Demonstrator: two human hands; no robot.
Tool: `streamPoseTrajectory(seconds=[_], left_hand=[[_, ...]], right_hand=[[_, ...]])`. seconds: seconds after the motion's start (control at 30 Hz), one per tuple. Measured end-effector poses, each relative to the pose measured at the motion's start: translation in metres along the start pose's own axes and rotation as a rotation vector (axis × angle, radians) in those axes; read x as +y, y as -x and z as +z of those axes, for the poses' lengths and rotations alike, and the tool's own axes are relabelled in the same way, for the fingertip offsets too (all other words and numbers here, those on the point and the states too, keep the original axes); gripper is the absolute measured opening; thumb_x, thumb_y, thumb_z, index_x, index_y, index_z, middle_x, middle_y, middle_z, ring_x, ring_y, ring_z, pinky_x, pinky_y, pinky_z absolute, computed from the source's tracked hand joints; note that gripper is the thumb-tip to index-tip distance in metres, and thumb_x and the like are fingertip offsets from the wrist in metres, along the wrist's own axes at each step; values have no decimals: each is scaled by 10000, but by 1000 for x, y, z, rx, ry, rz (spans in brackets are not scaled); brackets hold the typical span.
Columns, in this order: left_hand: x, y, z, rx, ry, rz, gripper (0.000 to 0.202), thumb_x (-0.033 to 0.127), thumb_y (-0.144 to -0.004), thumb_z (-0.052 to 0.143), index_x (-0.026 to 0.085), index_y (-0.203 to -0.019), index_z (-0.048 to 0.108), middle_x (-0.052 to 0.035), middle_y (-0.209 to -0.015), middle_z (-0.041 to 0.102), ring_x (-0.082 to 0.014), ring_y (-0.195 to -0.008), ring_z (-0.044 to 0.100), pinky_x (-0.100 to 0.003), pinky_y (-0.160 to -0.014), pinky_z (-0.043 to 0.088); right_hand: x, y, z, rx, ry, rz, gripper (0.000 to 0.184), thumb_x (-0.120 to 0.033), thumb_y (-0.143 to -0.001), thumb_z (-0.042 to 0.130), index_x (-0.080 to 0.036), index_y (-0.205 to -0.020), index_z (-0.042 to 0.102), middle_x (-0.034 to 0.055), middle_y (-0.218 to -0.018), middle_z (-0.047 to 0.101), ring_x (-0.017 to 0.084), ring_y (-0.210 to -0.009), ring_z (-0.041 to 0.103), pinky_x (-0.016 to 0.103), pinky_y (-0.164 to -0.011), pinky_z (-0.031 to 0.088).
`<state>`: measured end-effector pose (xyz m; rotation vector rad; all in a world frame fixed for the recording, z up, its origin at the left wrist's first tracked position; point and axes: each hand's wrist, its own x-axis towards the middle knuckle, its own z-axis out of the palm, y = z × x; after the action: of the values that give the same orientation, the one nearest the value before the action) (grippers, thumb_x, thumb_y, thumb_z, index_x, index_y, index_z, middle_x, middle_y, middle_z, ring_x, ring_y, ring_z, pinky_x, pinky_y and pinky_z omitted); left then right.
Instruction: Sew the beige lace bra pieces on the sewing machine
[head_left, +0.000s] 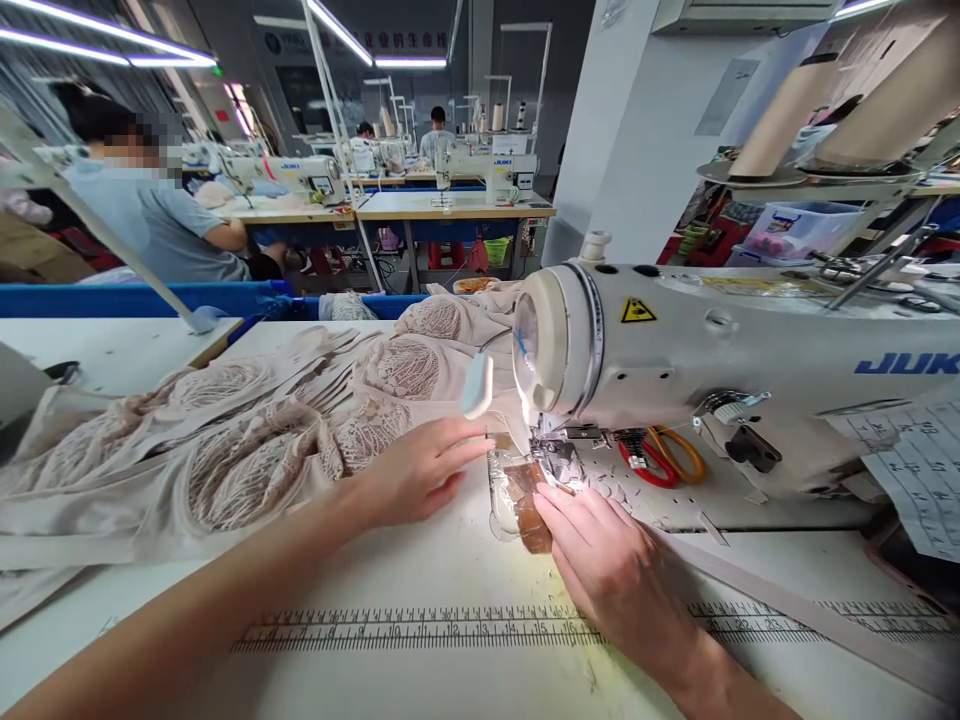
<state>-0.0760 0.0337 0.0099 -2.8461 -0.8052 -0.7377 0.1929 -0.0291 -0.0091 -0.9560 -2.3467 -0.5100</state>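
Note:
My left hand [429, 462] reaches in from the left with its fingers stretched out. Its fingertips are beside the presser foot [551, 452] of a JUKI sewing machine [720, 350], at the edge of beige fabric; I see no grip on it. To the right of the needle area, my right hand [600, 548] has its fingers pressed together low over the machine bed. A beige fabric band [795, 592] runs from the lower right up under this hand, its end hidden by the fingers. Brown tape [531, 500] covers the plate between the hands.
Beige lace bras [397, 370] lie heaped on the left and behind the needle. Scissors with red and orange handles [664, 458] rest under the machine arm among scraps. A printed ruler [450, 630] crosses the table front. Thread cones [784, 120] stand upper right; a co-worker [161, 210] sits far left.

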Motion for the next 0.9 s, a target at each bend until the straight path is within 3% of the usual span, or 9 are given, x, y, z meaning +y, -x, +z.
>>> streamPoseTrajectory(seconds=[0.13,0.27,0.4,0.5,0.6,0.67,0.77,0.83,0.9], left_hand=[[7,65,-53,-231,-130,-295,315,274,-902,551,223,-1212,540,-109,-1314,538,-255,-1173,548,-374,-887,526],[-7,103,-73,-310,-208,-315,152,332,-931,520,209,-932,610,-85,-1139,607,-251,-1044,585,-351,-826,496],[-3,86,-68,-315,-228,-292,279,319,-987,386,194,-776,519,-25,-712,608,-188,-666,582,-308,-644,427],[11,48,-71,-200,-199,-420,221,295,-989,333,187,-927,515,17,-612,576,-148,-498,522,-266,-501,319],[12,12,-81,-26,-105,-555,286,329,-967,334,171,-1154,481,41,-588,554,-135,-462,492,-248,-494,328],[-5,2,-86,26,0,-660,353,370,-949,343,162,-1204,469,46,-582,547,-130,-469,495,-241,-501,365],[-52,14,-86,59,111,-824,398,374,-937,337,127,-1220,468,35,-624,589,-113,-481,504,-222,-477,386],[-82,29,-80,59,34,-802,378,331,-955,314,92,-1183,497,27,-637,598,-100,-499,504,-212,-485,394],[-97,37,-69,28,-211,-718,318,299,-940,359,92,-1054,572,-1,-663,612,-139,-575,556,-248,-531,439]], right_hand=[[1,3,1,7,-105,-14,368,12,-846,448,-67,-1166,611,130,-1077,684,236,-958,589,405,-860,504],[-8,-1,-4,-55,-373,29,348,-4,-862,434,-141,-1128,612,98,-1068,676,216,-946,589,396,-838,516],[-32,-7,-15,-200,-802,146,269,-130,-938,433,-177,-1132,613,88,-1098,680,187,-1014,611,340,-886,521],[-57,-14,-21,-404,-1095,364,373,-336,-957,499,-166,-1287,543,127,-1260,630,217,-1186,567,378,-1022,459],[-80,-28,-23,-507,-1403,522,599,-491,-904,581,-185,-1398,435,136,-1315,592,241,-1203,554,376,-983,469],[-87,-37,-23,-468,-1563,568,552,-520,-887,594,-184,-1315,502,107,-1170,649,222,-1051,609,323,-844,500],[-79,-37,-23,-435,-1640,675,427,-525,-886,575,-155,-1101,581,28,-866,627,141,-756,567,250,-650,444],[-64,-30,-22,-460,-1583,731,405,-523,-865,585,-151,-1027,575,-25,-732,537,106,-644,487,226,-573,393],[-46,-20,-21,-508,-1496,793,381,-514,-845,587,-162,-986,561,-61,-667,460,93,-564,459,220,-518,376]])
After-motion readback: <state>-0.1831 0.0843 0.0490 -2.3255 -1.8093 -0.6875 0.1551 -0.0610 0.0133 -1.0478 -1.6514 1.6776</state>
